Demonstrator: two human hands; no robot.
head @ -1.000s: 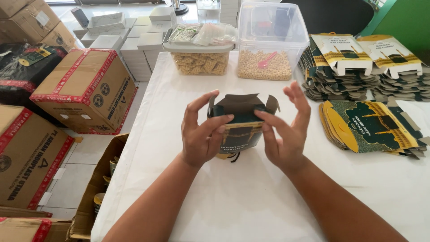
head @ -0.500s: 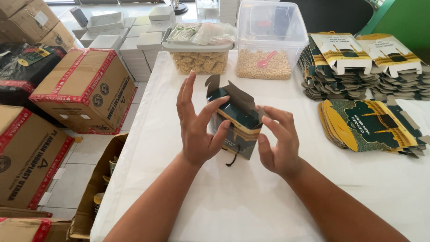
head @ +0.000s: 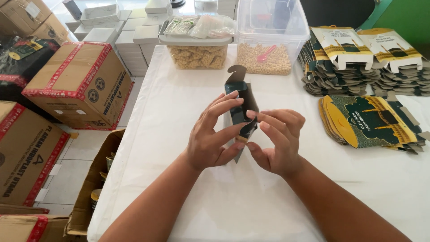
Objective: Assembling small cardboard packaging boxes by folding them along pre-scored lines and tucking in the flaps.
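A small dark green and gold cardboard box [head: 242, 105] stands upright above the white table [head: 179, 98], its top flap sticking up. My left hand [head: 214, 134] wraps its left side, fingers across the front. On the box's right, my right hand [head: 277, 140] presses its fingertips against the lower edge. Both hands hold the box between them.
Stacks of flat green and gold box blanks [head: 371, 123] lie on the right, more stacks [head: 358, 58] behind them. Two clear tubs of snacks [head: 197, 54] [head: 268, 56] sit at the far edge. Brown cartons [head: 80, 85] and small white boxes [head: 134, 33] stand on the floor at left.
The box has turned from lying wide and open-topped to standing narrow and upright. My hands closed in around it, the right hand shifting to its lower right edge.
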